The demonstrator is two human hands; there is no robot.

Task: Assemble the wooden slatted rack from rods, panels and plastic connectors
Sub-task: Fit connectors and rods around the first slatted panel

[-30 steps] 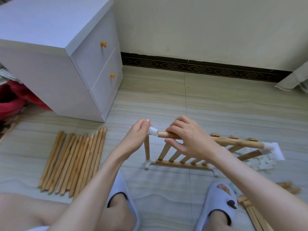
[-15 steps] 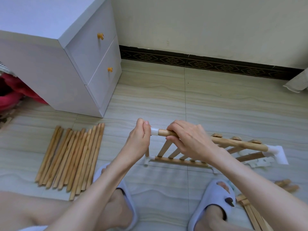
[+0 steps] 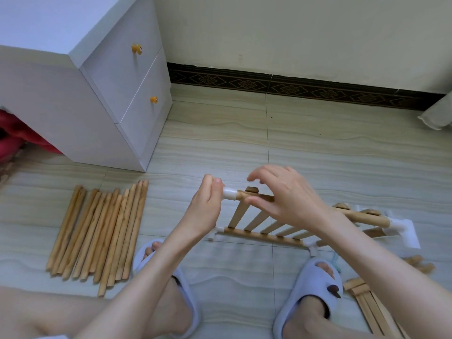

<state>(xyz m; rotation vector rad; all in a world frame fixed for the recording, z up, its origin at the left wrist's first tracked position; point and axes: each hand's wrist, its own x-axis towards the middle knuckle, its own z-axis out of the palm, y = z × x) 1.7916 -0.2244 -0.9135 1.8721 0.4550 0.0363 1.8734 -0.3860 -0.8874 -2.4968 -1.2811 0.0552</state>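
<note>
1. Head view: the slatted panel [image 3: 266, 222] stands on edge on the floor [image 3: 318, 152], just beyond your two slippers [image 3: 310, 287].
2. Your left hand [image 3: 208, 204] pinches the white plastic connector [image 3: 229, 193] capping the near end of the panel's top rod [image 3: 362, 216]; the fingers are curled round it.
3. Your right hand [image 3: 286, 194] is over that rod just beside the connector, fingers spread and loosely bent. The thumb lies along the rod; whether it presses cannot be told.
4. A second white connector [image 3: 401, 228] sits on the rod's far end.
5. Loose rods [image 3: 100, 233] lie in a row on the floor left of the panel, in front of the white cabinet [image 3: 102, 94].
6. More slats [image 3: 369, 304] lie right of the panel, beside your right slipper.
</note>
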